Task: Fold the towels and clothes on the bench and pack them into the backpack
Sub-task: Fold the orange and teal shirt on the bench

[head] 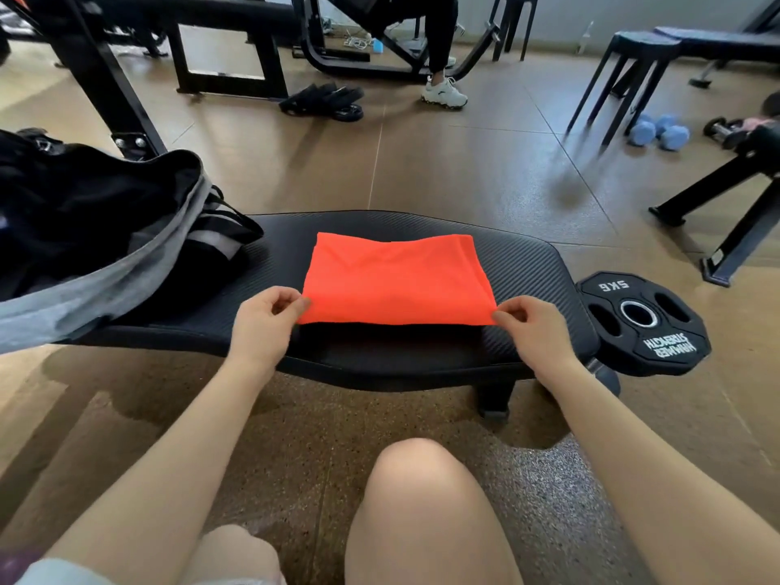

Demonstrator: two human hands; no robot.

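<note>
Folding the orange cloth (396, 280) is the step I am in now, as I judge it: the cloth lies flat on the black desk (527, 263) as a neat rectangle, and it looks already doubled at least once, because the far edge seems to be a fold. My left hand (264, 320) pinches the near left corner between thumb and fingers, and my right hand (534, 327) pinches the near right corner in the same way, so both hands hold the cloth and nothing else. The near edge is lifted a little from the desk, with a dark shadow under it, while the far part rests on the padding. The cloth is directly in front of me, between my two hands, about in the middle of the desk. The backpack (97, 230) lies at the left end of the desk, open, black inside with a grey rim, near the cloth but not touching it. I think the next move calls for bringing the near edge forward onto the far edge, with both corners travelling together so the sides meet evenly, and then pressing it flat. After that the cloth must go left into the backpack. A weight plate (641, 320) sits just beside the right end of the desk.
</note>
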